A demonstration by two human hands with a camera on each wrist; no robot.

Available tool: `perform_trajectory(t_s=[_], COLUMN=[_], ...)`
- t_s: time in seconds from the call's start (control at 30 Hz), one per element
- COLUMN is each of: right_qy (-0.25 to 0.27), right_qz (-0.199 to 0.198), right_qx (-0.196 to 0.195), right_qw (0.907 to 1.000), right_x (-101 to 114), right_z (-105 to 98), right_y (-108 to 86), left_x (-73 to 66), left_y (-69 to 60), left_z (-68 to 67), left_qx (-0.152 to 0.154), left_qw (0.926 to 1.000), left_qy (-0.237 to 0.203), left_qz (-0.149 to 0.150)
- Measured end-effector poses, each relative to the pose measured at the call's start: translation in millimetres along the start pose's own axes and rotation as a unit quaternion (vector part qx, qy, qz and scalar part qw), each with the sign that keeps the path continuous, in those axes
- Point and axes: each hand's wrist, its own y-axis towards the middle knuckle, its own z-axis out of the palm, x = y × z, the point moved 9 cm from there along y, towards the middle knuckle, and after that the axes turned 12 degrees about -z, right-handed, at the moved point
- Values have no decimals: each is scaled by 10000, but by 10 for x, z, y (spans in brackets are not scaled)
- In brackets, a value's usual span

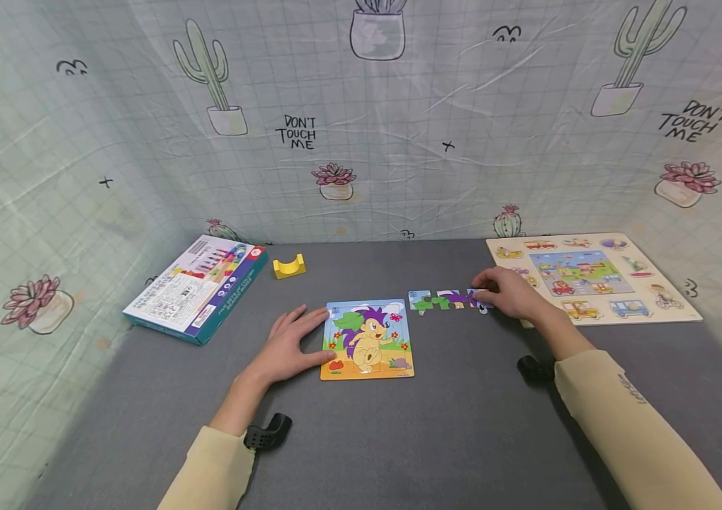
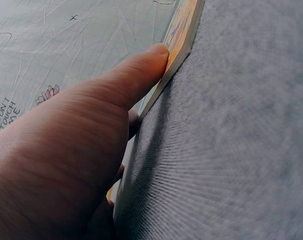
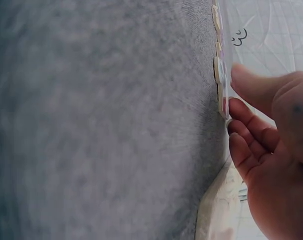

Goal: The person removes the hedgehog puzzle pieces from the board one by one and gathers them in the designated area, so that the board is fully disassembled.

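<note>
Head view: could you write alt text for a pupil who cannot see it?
A person's left hand rests at the left edge of a hedgehog puzzle on a grey surface, while the right hand is at the right end of a row of puzzle pieces. A flat box and yellow block lie to the left, a picture board to the right.

Head view: free passage over bare grey table (image 1: 424,446) at lower centre, between left sleeve (image 1: 210,471) and right sleeve (image 1: 635,425). Obstacles: box (image 1: 195,287) at left, yellow block (image 1: 289,268) beside it, wooden board (image 1: 679,315) at right; right hand (image 1: 506,292) stands in the strip between puzzle pieces (image 1: 442,302) and board.
</note>
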Motion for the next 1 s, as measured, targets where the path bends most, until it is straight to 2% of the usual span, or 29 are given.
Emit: perform_trajectory(t_s=[0.37,0.77,1.0], right_qy=[-100,25,49], right_qz=[-227,-110,-58], right_qx=[135,133,109], right_qw=[9996,9998,9999], right_x=[28,32,116], right_z=[5,15,19], right_y=[-41,-42,-4], left_x=[-23,-29,-21], left_y=[2,13,-3], left_z=[-15,-7,-15], left_qx=[-50,-33,-27], left_qw=[9999,10000,10000], left_qy=[0,9,-7], left_qz=[112,76,75])
